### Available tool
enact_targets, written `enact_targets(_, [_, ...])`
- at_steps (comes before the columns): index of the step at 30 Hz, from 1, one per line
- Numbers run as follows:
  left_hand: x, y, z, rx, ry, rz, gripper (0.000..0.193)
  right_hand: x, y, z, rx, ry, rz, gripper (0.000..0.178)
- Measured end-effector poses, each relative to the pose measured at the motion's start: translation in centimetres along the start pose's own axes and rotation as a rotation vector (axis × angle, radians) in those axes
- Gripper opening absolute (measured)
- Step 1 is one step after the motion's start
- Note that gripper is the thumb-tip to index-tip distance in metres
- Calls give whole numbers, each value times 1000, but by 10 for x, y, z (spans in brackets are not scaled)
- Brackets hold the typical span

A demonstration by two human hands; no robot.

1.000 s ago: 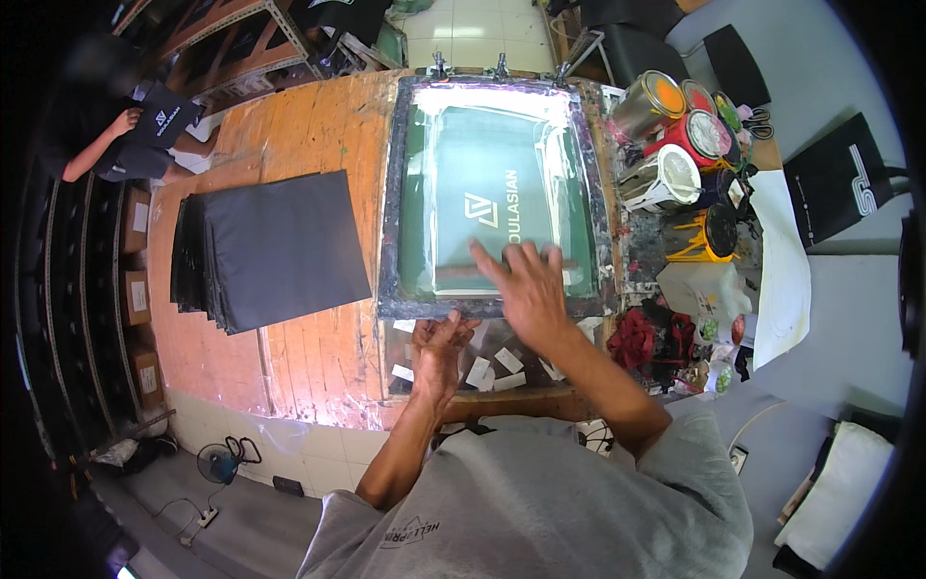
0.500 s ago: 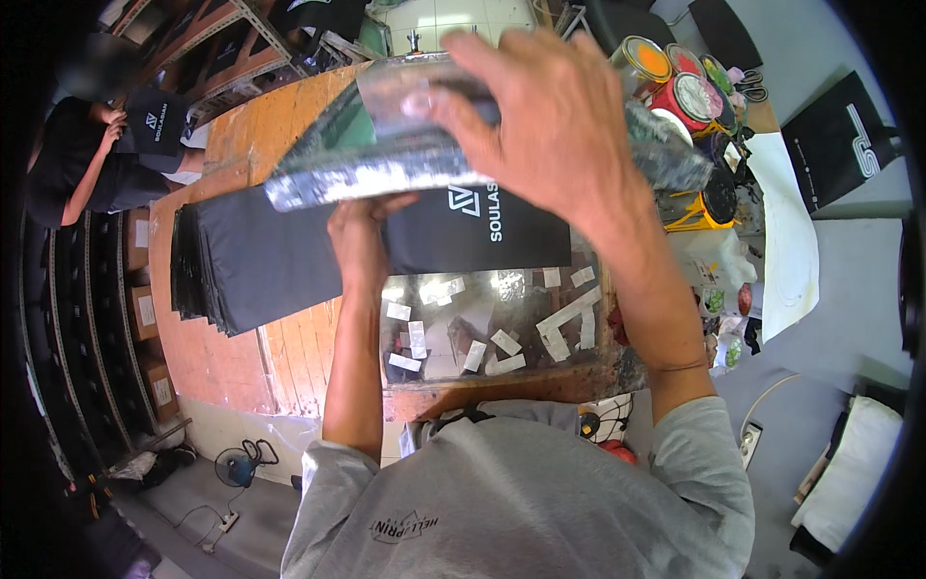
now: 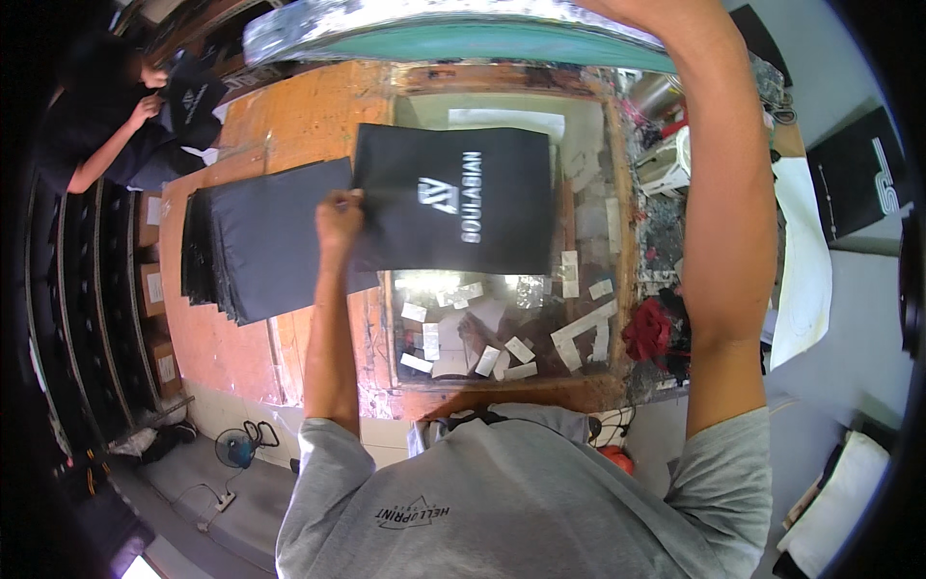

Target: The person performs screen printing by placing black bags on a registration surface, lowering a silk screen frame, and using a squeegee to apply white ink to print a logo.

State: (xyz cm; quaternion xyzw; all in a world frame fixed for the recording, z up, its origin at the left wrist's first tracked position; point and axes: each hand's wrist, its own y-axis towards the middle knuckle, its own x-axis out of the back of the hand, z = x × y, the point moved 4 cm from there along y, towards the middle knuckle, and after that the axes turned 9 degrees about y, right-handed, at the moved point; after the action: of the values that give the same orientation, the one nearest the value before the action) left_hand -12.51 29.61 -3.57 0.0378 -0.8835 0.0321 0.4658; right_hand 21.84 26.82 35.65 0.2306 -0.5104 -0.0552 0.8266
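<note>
My left hand [image 3: 340,217] pinches the left edge of a flat black sheet [image 3: 395,227] with a white logo and lettering on it. The sheet hangs over the glass-topped printing area [image 3: 453,333], slightly blurred. Under and beside my left hand, a fanned stack of plain black sheets [image 3: 275,241] lies on the wooden table. A screen-printing frame [image 3: 463,43] with green mesh is tilted up at the far edge. My right forearm [image 3: 728,193] reaches up to that frame; the hand itself is beyond the top edge of the picture.
White tape pieces [image 3: 487,362] dot the glass. A red cloth [image 3: 648,328] and stained containers [image 3: 666,159] crowd the table's right side. At the far left a person [image 3: 106,125] holds a similar black printed sheet. Shelves [image 3: 92,289] line the left wall.
The screen frame has been raised and pushed away, with my right arm reaching farther up. My left hand, formerly below the frame, now grips the printed sheet, lifted and shifted from before.
</note>
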Motion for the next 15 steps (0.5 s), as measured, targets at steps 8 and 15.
enact_targets(8, [160,-9,96,-19,503,-736,34,6,3,17,-29,-34,-40,38])
enact_targets(15, [25,-142,42,-122,294,-272,28,-3,-2,16,2,31,-73,34])
